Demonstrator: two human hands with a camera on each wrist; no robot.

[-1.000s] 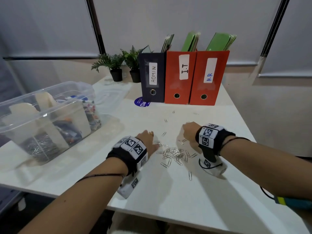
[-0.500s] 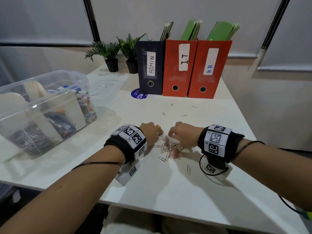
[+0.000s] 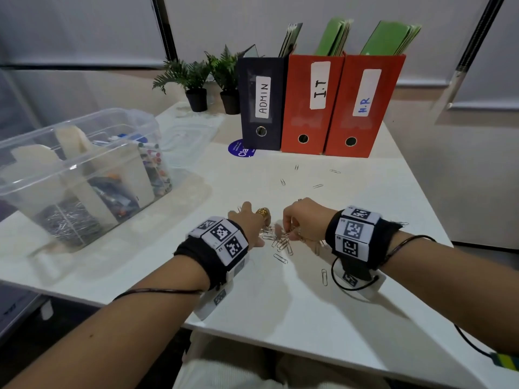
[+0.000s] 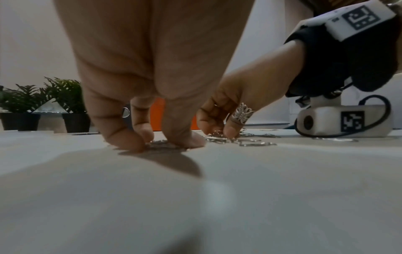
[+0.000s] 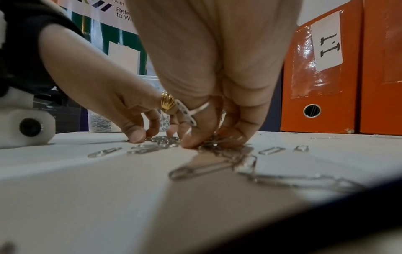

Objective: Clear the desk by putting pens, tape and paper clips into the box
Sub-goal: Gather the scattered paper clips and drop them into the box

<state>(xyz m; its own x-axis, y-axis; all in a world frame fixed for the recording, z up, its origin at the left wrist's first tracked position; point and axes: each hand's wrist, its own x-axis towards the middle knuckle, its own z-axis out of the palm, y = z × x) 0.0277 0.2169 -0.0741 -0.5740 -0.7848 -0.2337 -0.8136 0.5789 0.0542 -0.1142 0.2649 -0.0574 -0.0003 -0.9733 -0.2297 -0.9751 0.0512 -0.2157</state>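
Observation:
A heap of silver paper clips (image 3: 278,240) lies on the white desk (image 3: 280,299), between my two hands. My left hand (image 3: 250,224) has its fingers and thumb curled down onto the heap's left part, pinching clips (image 4: 162,144) against the desk. My right hand (image 3: 299,221) pinches a bunch of clips (image 5: 214,141) at the heap's right part. The hands are nearly touching. The clear plastic box (image 3: 70,164) stands at the left, holding pens, tape rolls and a compartment of clips.
Loose clips lie farther back (image 3: 318,186) and nearer me (image 3: 324,277). Three file boxes (image 3: 314,105) and two small potted plants (image 3: 196,88) stand at the back. The box's clear lid (image 3: 191,136) lies behind the box. The desk's right edge is close to my right arm.
My two hands have closed in on the heap from either side and their fingers have curled onto the clips. The clips are bunched tighter than a second ago.

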